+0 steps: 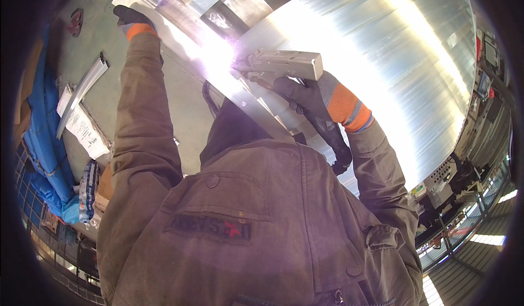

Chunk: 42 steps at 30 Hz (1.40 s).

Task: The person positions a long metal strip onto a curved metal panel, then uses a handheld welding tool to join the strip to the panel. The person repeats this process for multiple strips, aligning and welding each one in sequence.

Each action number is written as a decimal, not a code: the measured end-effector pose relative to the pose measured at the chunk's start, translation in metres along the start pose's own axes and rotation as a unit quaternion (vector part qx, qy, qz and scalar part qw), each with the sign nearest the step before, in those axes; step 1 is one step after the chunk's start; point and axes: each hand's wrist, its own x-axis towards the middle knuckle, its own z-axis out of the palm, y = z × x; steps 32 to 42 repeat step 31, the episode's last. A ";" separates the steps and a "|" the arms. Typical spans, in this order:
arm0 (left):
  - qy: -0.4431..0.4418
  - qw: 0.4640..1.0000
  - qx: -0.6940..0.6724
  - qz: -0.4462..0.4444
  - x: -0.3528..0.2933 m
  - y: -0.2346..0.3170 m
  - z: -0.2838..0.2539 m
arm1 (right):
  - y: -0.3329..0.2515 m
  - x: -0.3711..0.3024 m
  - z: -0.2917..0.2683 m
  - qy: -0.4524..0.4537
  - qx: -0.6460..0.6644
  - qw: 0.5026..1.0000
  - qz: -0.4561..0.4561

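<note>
My right hand point(305, 94), in a dark glove with an orange and grey cuff, is wrapped round the grip of a boxy grey welding torch point(286, 62). The torch's tip points left, into a glaring white-violet light on the metal. A black cable point(333, 137) hangs below the grip. Under the glare runs a long shiny metal bar of a frame point(254, 107), slanting from upper left to lower right. Farther up that frame, my left hand point(132, 18), gloved alike, is closed over its outer edge; the fingertips are partly hidden.
A large curved sheet of shiny metal point(376, 60) fills the right. On the floor at left lie a bent metal strip point(82, 93), a printed paper point(87, 129), blue sheeting point(46, 126) and a red object point(76, 22). Cluttered equipment point(453, 175) stands at far right.
</note>
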 end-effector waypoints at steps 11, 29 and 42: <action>-0.011 1.000 -0.002 -0.014 -0.013 0.009 0.000 | 0.001 -0.009 -0.005 -0.007 0.030 0.999 0.010; -0.010 1.000 0.018 -0.020 -0.011 0.009 0.005 | 0.010 -0.012 -0.012 -0.005 0.000 0.998 -0.065; -0.014 1.000 0.019 -0.018 -0.011 0.008 0.006 | 0.012 -0.012 -0.011 0.003 -0.008 0.995 -0.095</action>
